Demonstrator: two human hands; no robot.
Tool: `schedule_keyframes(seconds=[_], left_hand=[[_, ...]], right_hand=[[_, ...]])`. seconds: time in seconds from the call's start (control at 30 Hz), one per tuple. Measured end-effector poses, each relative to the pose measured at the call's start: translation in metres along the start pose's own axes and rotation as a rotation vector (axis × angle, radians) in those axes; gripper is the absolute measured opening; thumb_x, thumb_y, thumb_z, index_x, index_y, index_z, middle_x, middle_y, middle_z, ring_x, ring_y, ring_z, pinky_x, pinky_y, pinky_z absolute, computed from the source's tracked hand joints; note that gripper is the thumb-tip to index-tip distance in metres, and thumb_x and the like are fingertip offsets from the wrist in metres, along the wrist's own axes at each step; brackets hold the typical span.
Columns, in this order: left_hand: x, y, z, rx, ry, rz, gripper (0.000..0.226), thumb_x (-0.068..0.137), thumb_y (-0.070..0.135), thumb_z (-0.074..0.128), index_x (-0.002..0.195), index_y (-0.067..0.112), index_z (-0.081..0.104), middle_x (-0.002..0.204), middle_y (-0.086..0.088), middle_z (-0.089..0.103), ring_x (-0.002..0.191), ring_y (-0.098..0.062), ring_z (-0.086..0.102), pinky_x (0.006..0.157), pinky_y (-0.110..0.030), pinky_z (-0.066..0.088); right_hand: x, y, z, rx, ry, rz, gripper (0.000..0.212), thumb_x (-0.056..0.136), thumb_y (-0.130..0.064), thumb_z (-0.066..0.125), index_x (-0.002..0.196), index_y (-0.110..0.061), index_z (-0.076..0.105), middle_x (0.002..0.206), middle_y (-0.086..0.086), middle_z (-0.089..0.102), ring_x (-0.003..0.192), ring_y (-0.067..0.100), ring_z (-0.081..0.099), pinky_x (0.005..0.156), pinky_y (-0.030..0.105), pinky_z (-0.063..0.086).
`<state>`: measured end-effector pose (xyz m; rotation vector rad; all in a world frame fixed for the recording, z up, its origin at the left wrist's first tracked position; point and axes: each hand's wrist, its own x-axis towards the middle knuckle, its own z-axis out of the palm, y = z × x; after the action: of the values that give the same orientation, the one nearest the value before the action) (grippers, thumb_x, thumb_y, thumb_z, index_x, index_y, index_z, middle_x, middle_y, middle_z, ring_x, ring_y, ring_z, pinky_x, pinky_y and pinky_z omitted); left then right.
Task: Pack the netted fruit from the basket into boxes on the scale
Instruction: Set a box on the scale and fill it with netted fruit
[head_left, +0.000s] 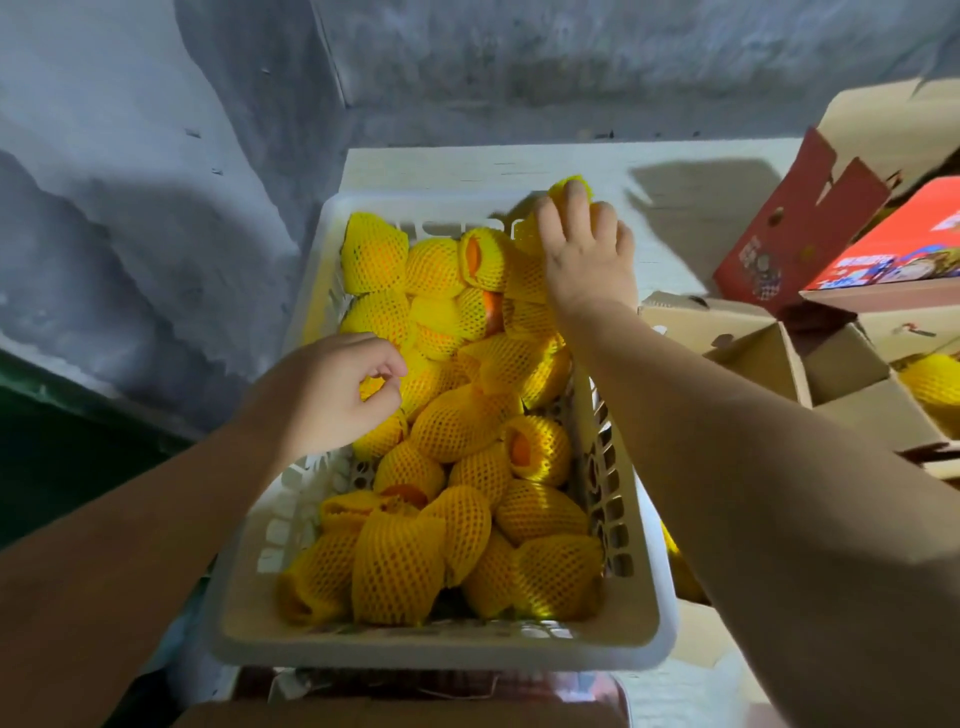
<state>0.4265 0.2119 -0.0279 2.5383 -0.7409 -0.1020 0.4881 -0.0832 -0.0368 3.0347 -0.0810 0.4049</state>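
A white plastic basket (431, 652) in the middle holds several oranges in yellow foam netting (467, 431). My right hand (589, 254) is at the basket's far right corner, its fingers curled over one netted fruit (571, 187) lifted above the rim. My left hand (332, 392) hovers over the basket's left side with fingers loosely curled; whether it pinches anything I cannot tell. An open cardboard box (779, 358) lies to the right, with a netted fruit (932, 384) in the one beside it. No scale is visible.
A red printed box (893, 249) with raised flaps stands at the far right. A white surface (519, 166) stretches behind the basket. A grey rough wall (156, 208) closes the left and back. More cardboard (415, 714) lies under the basket's near edge.
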Motion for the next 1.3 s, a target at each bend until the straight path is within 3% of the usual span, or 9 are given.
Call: schedule_keyframes(seconds=[0.17, 0.37, 0.5, 0.73, 0.83, 0.93, 1.0, 1.17, 1.3], left_hand=[[0.000, 0.002, -0.001, 0.021, -0.008, -0.009, 0.044, 0.084, 0.046, 0.048, 0.101, 0.017, 0.077, 0.095, 0.005, 0.070, 0.086, -0.016, 0.062, 0.073, -0.043, 0.057], [0.001, -0.001, 0.001, 0.055, -0.006, 0.027, 0.042, 0.083, 0.043, 0.048, 0.098, 0.017, 0.078, 0.085, 0.009, 0.064, 0.077, -0.017, 0.059, 0.066, -0.039, 0.054], [0.003, -0.001, 0.001, 0.055, -0.004, 0.034, 0.045, 0.084, 0.046, 0.047, 0.097, 0.015, 0.078, 0.083, 0.008, 0.063, 0.078, -0.019, 0.060, 0.065, -0.038, 0.052], [0.004, 0.001, 0.001, 0.099, -0.004, 0.020, 0.038, 0.086, 0.045, 0.051, 0.094, 0.017, 0.076, 0.077, 0.012, 0.058, 0.076, -0.023, 0.062, 0.065, -0.040, 0.054], [-0.005, 0.007, -0.001, 0.090, -0.054, -0.049, 0.022, 0.092, 0.030, 0.062, 0.103, 0.017, 0.076, 0.090, 0.004, 0.070, 0.089, -0.025, 0.069, 0.075, -0.040, 0.056], [-0.025, 0.024, -0.004, -0.099, -0.097, -0.153, 0.022, 0.098, 0.007, 0.067, 0.119, 0.010, 0.074, 0.116, -0.005, 0.074, 0.111, -0.022, 0.068, 0.096, -0.037, 0.054], [-0.043, 0.043, -0.009, -0.245, -0.051, -0.243, 0.031, 0.101, 0.009, 0.064, 0.132, 0.013, 0.067, 0.130, -0.003, 0.069, 0.121, -0.019, 0.064, 0.101, -0.032, 0.049], [-0.094, 0.106, -0.030, -0.759, 0.037, -0.407, 0.088, 0.091, 0.063, 0.068, 0.161, 0.039, 0.022, 0.147, 0.012, 0.048, 0.123, -0.010, 0.062, 0.101, -0.033, 0.053], [-0.142, 0.154, -0.056, -1.250, 0.276, -0.453, 0.075, 0.080, 0.054, 0.084, 0.142, 0.036, 0.047, 0.132, 0.012, 0.070, 0.116, -0.016, 0.073, 0.098, -0.043, 0.057]], right_hand=[[0.000, -0.001, -0.001, 0.099, 0.075, 0.031, 0.076, 0.085, 0.008, 0.059, 0.152, -0.012, 0.029, 0.147, 0.022, 0.031, 0.122, 0.043, 0.040, 0.100, 0.049, 0.048], [-0.002, 0.000, -0.004, 0.188, 0.069, 0.038, 0.071, 0.083, 0.022, 0.047, 0.141, -0.017, 0.031, 0.170, 0.022, -0.004, 0.153, 0.052, 0.011, 0.112, 0.053, 0.042], [-0.003, 0.001, -0.012, 0.238, 0.018, -0.025, 0.082, 0.079, 0.023, 0.048, 0.148, -0.016, 0.030, 0.150, 0.020, 0.031, 0.127, 0.048, 0.043, 0.098, 0.050, 0.044], [-0.010, 0.007, -0.023, 0.480, 0.005, -0.072, 0.081, 0.084, 0.006, 0.067, 0.152, -0.023, 0.034, 0.135, 0.017, 0.033, 0.116, 0.042, 0.048, 0.086, 0.046, 0.049], [-0.023, 0.005, -0.029, 0.528, -0.049, -0.148, 0.081, 0.080, -0.002, 0.073, 0.147, -0.025, 0.034, 0.131, 0.014, 0.033, 0.099, 0.045, 0.059, 0.079, 0.045, 0.051], [-0.047, 0.000, -0.034, 0.590, -0.108, -0.197, 0.085, 0.078, -0.006, 0.077, 0.148, -0.024, 0.033, 0.134, 0.012, 0.034, 0.110, 0.045, 0.057, 0.091, 0.047, 0.052], [-0.069, -0.007, -0.045, 0.747, -0.073, -0.136, 0.085, 0.080, -0.004, 0.078, 0.150, -0.020, 0.032, 0.136, 0.012, 0.035, 0.121, 0.037, 0.053, 0.100, 0.042, 0.047], [-0.121, -0.065, -0.127, 1.072, -0.050, -0.258, 0.078, 0.081, -0.007, 0.084, 0.144, -0.004, 0.037, 0.136, 0.014, 0.047, 0.120, 0.024, 0.049, 0.105, 0.036, 0.042], [-0.179, -0.096, -0.205, 0.907, -0.151, -0.482, 0.081, 0.086, -0.027, 0.083, 0.155, -0.014, 0.043, 0.133, 0.016, 0.059, 0.118, 0.028, 0.056, 0.107, 0.040, 0.042]])
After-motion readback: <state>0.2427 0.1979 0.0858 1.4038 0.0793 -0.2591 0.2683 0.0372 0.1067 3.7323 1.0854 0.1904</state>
